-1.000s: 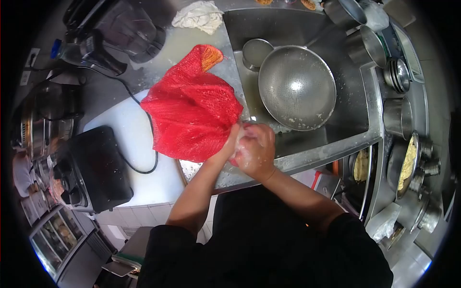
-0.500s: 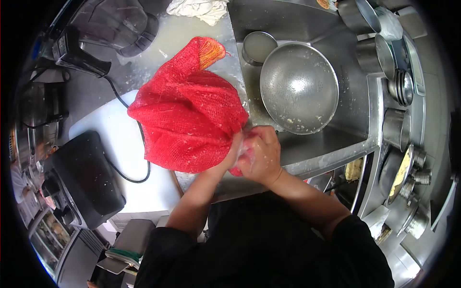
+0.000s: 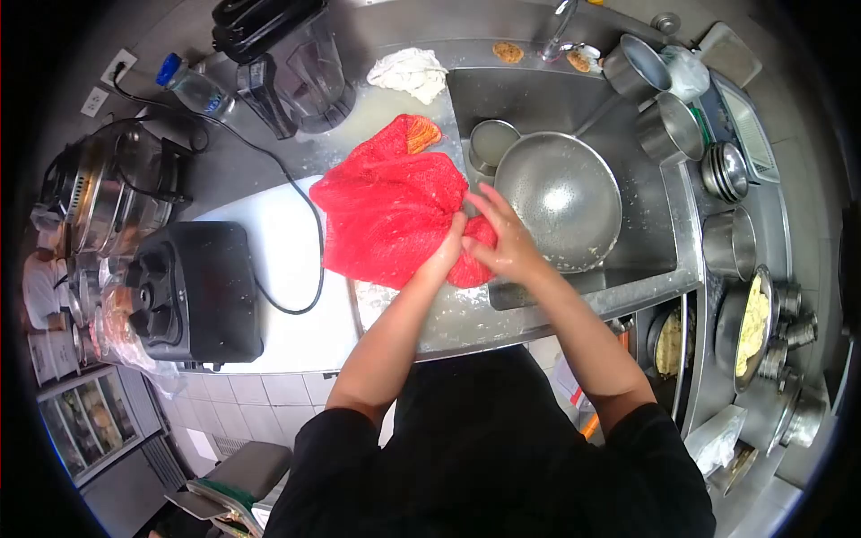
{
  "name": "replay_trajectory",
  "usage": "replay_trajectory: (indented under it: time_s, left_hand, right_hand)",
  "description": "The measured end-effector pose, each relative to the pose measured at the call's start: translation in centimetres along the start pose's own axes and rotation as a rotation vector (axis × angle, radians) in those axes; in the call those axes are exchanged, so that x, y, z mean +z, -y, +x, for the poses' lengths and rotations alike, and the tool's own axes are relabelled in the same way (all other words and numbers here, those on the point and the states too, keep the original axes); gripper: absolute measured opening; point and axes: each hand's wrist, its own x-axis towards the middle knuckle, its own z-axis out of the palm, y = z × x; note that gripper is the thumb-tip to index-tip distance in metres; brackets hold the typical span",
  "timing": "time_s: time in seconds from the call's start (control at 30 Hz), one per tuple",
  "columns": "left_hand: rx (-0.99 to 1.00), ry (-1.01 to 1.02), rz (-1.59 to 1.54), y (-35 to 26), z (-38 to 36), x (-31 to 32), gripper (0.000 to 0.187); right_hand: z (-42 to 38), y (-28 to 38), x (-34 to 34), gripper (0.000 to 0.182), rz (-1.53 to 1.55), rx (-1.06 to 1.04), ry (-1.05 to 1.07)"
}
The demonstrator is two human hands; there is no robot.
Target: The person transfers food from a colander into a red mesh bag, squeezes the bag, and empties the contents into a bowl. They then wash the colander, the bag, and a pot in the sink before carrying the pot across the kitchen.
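Observation:
A wet red mesh bag (image 3: 386,211) lies bunched on the steel counter left of the sink, flecked with pale bits, an orange patch at its upper end. My left hand (image 3: 447,244) is closed around the gathered neck of the bag, with its thumb on top and the other fingers hidden. Beside it, my right hand (image 3: 504,235) is open, fingers spread and pointing up, the thumb near the bag's loose end. A large metal bowl (image 3: 560,197) stands in the sink just past my right hand. Next to it is a small round container (image 3: 493,146) of cloudy liquid.
Left are a white cutting board (image 3: 278,260), a black blender base (image 3: 197,291) and its cord. A blender jug (image 3: 309,81) and a white cloth (image 3: 408,73) stand behind. The steel sink (image 3: 646,224) is at right, with pots (image 3: 671,128) along its far side.
My right hand has let go of the bag's twisted end and its fingers have spread. The bag sits flatter. The view has shifted, showing more of the back of the counter.

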Motion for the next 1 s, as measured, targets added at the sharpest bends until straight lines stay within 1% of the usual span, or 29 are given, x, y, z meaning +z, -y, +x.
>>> replay_trajectory:
  time_s: [0.03, 0.07, 0.1, 0.17, 0.23, 0.27, 0.3, 0.33, 0.37, 0.4, 0.43, 0.5, 0.53, 0.57, 0.63, 0.67, 0.7, 0.77, 0.8, 0.87, 0.9, 0.97, 1.0]
  left_hand:
    - [0.008, 0.009, -0.057, 0.0, 0.2, 0.2, 0.038]
    - [0.018, 0.007, -0.089, 0.3, 0.2, 0.3, 0.039]
    - [0.031, 0.004, -0.114, 0.8, 0.1, 0.4, 0.039]
    - [0.056, -0.013, -0.153, 1.8, -0.2, 0.5, 0.041]
    - [0.072, -0.019, -0.178, 2.5, -0.7, 0.1, 0.043]
    - [0.075, 0.021, -0.134, 2.6, -0.7, -0.7, 0.054]
    - [0.076, 0.022, -0.135, 1.7, -1.5, -1.0, 0.054]
    - [0.206, 0.035, -0.013, -0.1, -3.1, -1.0, 0.056]
    - [0.331, 0.050, 0.111, -1.6, -4.9, -0.9, 0.059]
    - [0.259, 0.092, 0.047, -2.4, -6.6, -1.1, 0.058]
    - [0.250, 0.094, 0.041, -2.5, -7.9, -1.6, 0.058]
    - [0.114, 0.328, 0.059, -2.3, -9.9, -2.4, 0.052]
    - [0.037, 0.197, 0.032, -0.8, -10.3, -2.3, 0.039]
    - [0.020, 0.198, 0.028, 0.1, -10.7, -2.2, 0.039]
    - [-0.003, 0.088, 0.124, -1.5, -11.5, -0.5, 0.038]
    - [0.029, 0.095, 0.163, -1.8, -11.3, 0.2, 0.036]
    - [0.017, 0.099, 0.159, -1.5, -10.7, 0.3, 0.036]
    - [0.028, 0.056, 0.328, -0.6, -9.5, 0.4, 0.035]
    - [0.015, 0.053, 0.325, -0.1, -9.1, 0.4, 0.035]
    - [0.148, 0.008, 0.478, 0.9, -8.4, 0.2, 0.033]
    - [0.128, 0.008, 0.478, 0.5, -8.0, 0.3, 0.033]
    - [0.030, 0.045, 0.377, -1.1, -7.5, 0.5, 0.030]
    - [0.011, 0.044, 0.374, -0.8, -7.2, 0.4, 0.030]
  right_hand:
    - [0.8, -0.2, -0.6, 0.057, 0.003, 0.005, 0.043]
    - [1.5, -0.5, -1.6, 0.060, 0.325, 0.294, 0.262]
    - [1.4, -0.2, -1.6, 0.060, 0.326, 0.293, 0.252]
    - [1.3, 0.6, -1.5, 0.058, 0.082, 0.198, 0.252]
    - [-0.1, 1.9, -0.9, 0.057, 0.058, 0.194, 0.248]
    - [-1.1, 2.7, -0.4, 0.055, -0.037, 0.027, 0.134]
    - [-2.2, 3.2, 0.0, 0.052, -0.131, -0.139, 0.021]
    - [-3.4, 3.0, 0.8, 0.053, -0.212, -0.193, -0.007]
    - [-4.7, 3.4, 1.2, 0.053, -0.212, -0.187, -0.006]
    - [-6.0, 3.8, 1.7, 0.054, -0.301, -0.254, -0.057]
    - [-7.3, 4.1, 2.1, 0.055, -0.392, -0.320, -0.103]
    - [-9.5, 4.3, 2.9, 0.054, -0.412, -0.305, -0.085]
    - [-10.4, 4.5, 3.1, 0.052, -0.419, -0.290, -0.104]
    - [-11.1, 4.7, 3.4, 0.050, -0.425, -0.274, -0.119]
    - [-11.5, 4.3, 4.0, 0.049, -0.438, -0.259, -0.136]
    - [-11.5, 4.0, 4.3, 0.048, -0.429, -0.244, -0.178]
    - [-11.3, 3.7, 4.6, 0.048, -0.421, -0.228, -0.221]
    - [-10.5, 2.9, 4.7, 0.046, -0.397, -0.228, -0.241]
    - [-10.1, 2.6, 4.8, 0.044, -0.367, -0.239, -0.269]
    - [-8.9, 2.0, 4.8, 0.042, -0.336, -0.233, -0.269]
    - [-8.6, 1.8, 4.8, 0.040, -0.310, -0.226, -0.275]
    - [-7.7, 1.5, 4.5, 0.039, -0.281, -0.190, -0.250]
    - [-7.2, 1.4, 4.4, 0.038, -0.258, -0.170, -0.240]
